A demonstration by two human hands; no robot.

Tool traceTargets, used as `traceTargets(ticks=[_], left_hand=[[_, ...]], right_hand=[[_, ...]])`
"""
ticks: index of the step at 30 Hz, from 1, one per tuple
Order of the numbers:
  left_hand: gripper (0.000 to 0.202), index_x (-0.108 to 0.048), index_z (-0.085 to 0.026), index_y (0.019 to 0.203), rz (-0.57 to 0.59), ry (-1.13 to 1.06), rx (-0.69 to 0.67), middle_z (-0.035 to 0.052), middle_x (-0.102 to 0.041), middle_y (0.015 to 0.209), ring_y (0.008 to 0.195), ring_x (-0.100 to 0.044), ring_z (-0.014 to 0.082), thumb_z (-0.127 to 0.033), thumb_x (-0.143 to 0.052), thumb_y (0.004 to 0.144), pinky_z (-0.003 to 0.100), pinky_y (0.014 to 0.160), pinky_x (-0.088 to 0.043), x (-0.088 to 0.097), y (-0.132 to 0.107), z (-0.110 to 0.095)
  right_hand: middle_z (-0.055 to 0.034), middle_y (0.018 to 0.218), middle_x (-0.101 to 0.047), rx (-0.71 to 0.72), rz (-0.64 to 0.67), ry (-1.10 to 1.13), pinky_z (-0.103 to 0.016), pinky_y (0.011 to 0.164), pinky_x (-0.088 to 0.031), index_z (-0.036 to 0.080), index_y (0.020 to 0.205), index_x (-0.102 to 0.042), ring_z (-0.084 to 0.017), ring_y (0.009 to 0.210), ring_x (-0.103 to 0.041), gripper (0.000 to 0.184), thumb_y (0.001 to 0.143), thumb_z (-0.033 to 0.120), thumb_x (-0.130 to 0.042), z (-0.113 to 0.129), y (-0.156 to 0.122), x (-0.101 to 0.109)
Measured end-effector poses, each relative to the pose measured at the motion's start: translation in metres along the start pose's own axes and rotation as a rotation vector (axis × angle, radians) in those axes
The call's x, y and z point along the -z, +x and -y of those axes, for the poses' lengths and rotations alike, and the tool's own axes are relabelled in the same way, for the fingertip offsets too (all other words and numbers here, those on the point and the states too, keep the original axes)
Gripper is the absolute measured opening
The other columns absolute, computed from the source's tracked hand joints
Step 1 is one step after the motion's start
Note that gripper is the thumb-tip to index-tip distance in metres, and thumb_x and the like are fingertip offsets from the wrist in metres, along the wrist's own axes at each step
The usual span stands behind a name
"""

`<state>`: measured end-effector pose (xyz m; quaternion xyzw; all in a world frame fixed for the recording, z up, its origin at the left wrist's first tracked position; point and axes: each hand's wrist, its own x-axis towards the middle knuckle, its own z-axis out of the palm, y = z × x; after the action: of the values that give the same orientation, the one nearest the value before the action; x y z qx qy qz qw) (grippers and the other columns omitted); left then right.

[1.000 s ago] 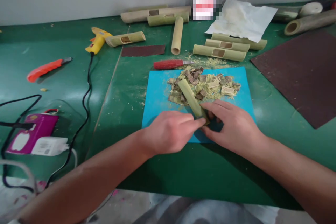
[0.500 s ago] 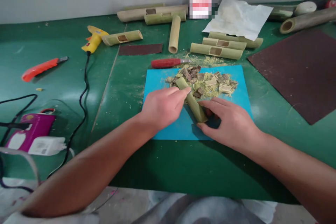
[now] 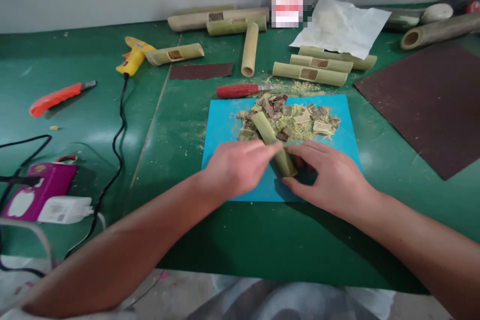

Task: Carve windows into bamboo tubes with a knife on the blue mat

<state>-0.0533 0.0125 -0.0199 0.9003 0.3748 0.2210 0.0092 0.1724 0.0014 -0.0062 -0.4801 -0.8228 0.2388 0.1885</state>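
A short pale-green bamboo tube [image 3: 265,127] lies slanted on a blue sheet [image 3: 221,125], its far end against a heap of shavings and small bamboo chips [image 3: 300,119]. My right hand [image 3: 332,172] holds the near end of the tube between thumb and fingers. My left hand [image 3: 240,167] is closed, its fingertips pressed on the upper side of the tube near its middle, close to my right index finger. Whatever the left fingers pinch is hidden. Beyond the sheet lies a red-handled knife [image 3: 238,91].
Cut bamboo tubes with square openings [image 3: 309,74] lie at the back. A yellow glue gun [image 3: 134,57], an orange cutter [image 3: 62,99] and a purple power bank [image 3: 45,187] with cables are at left. Dark brown sandpaper [image 3: 423,110] covers the right; white paper [image 3: 339,25] lies behind.
My left hand has slid along the tube toward me and its near end. The right hand keeps its grip, and the tube stays in nearly the same place.
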Motion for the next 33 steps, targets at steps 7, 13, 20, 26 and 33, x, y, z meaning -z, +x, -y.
traceTargets(ticks=[7, 13, 20, 26, 33], left_hand=[[0.028, -0.074, -0.017, 0.117, -0.120, 0.056, 0.160, 0.0041, -0.077, 0.090, 0.078, -0.071, 0.0136, -0.022, -0.050, 0.104, 0.021, 0.068, -0.055, 0.002, 0.006, 0.009], [0.026, -0.074, -0.021, 0.114, -0.225, 0.019, 0.256, 0.0036, -0.079, 0.099, 0.089, -0.074, 0.0157, -0.025, -0.050, 0.105, 0.025, 0.080, -0.059, 0.016, 0.004, 0.009], [0.023, -0.075, -0.019, 0.110, -0.238, -0.045, 0.303, 0.0040, -0.078, 0.098, 0.086, -0.073, 0.0150, -0.022, -0.053, 0.102, 0.026, 0.080, -0.058, 0.017, 0.002, 0.011], [0.022, -0.076, -0.017, 0.109, -0.180, -0.120, 0.311, 0.0044, -0.079, 0.094, 0.083, -0.074, 0.0151, -0.023, -0.057, 0.100, 0.024, 0.076, -0.058, 0.011, 0.002, 0.015], [0.022, -0.077, -0.016, 0.112, -0.200, -0.126, 0.345, 0.0047, -0.080, 0.095, 0.087, -0.075, 0.0152, -0.019, -0.060, 0.098, 0.023, 0.081, -0.058, 0.008, 0.002, 0.020]], right_hand=[[-0.0058, 0.088, -0.068, 0.013, -0.001, -0.032, -0.032, 0.065, -0.047, 0.017, 0.118, -0.070, -0.020, 0.076, -0.063, 0.040, 0.080, 0.029, -0.068, 0.001, 0.000, 0.000], [-0.0045, 0.090, -0.067, 0.099, -0.017, 0.090, -0.032, 0.067, -0.051, 0.021, 0.118, -0.066, -0.019, 0.076, -0.063, 0.036, 0.082, 0.030, -0.065, 0.002, -0.003, 0.000], [-0.0073, 0.096, -0.071, 0.130, 0.009, 0.040, -0.034, 0.070, -0.054, 0.019, 0.120, -0.066, -0.022, 0.083, -0.067, 0.038, 0.083, 0.027, -0.062, 0.001, -0.003, -0.001], [-0.0143, 0.100, -0.072, 0.189, -0.055, -0.182, -0.041, 0.070, -0.055, 0.009, 0.123, -0.067, -0.028, 0.085, -0.068, 0.040, 0.087, 0.026, -0.058, 0.002, -0.004, -0.004], [-0.0130, 0.094, -0.072, 0.223, -0.123, -0.163, -0.040, 0.068, -0.055, 0.006, 0.123, -0.066, -0.027, 0.082, -0.068, 0.039, 0.090, 0.024, -0.056, 0.003, -0.006, -0.004]])
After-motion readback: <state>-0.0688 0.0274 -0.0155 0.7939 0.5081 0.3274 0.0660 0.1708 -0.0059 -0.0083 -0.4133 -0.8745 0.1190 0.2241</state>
